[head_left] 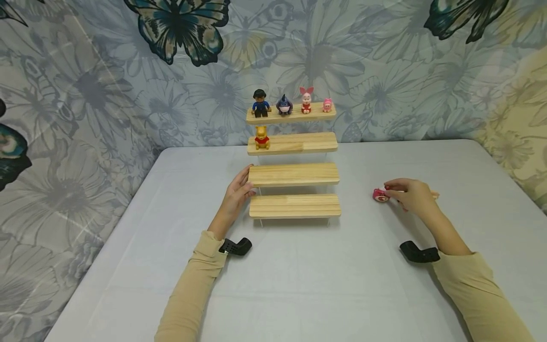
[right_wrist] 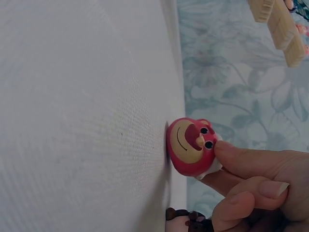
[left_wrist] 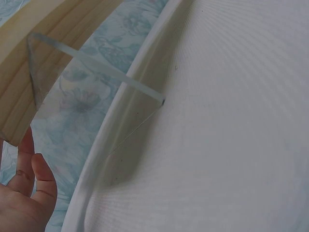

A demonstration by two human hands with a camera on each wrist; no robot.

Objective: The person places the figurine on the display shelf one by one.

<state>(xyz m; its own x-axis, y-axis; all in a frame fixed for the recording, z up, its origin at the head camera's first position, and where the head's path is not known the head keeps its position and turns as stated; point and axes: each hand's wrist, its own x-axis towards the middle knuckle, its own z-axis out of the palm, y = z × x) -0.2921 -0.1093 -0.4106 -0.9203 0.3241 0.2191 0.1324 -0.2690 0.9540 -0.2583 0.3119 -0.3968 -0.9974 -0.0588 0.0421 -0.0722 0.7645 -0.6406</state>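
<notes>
One pink bear figure (head_left: pixel 379 195) is pinched between thumb and fingers of the right hand (head_left: pixel 412 195), on or just above the table (head_left: pixel 333 270), right of a four-tier wooden stand (head_left: pixel 299 144), its third board down (head_left: pixel 294 175) touched by the left hand (head_left: pixel 234 194), fingers loosely extended, five small figures (head_left: pixel 284 105) being carried above.

A table (head_left: pixel 320 294) covered in a smooth white cloth reaches back to a patterned wall covering (head_left: pixel 393 109) in grey-blue, printed with large outlined flowers (head_left: pixel 318 59) and turning yellowish at the right. A teal, black and cream butterfly (head_left: pixel 177 28) spreads near the top; two similar butterflies (head_left: pixel 467 19) are cut off by the right-hand top and left edges.
</notes>
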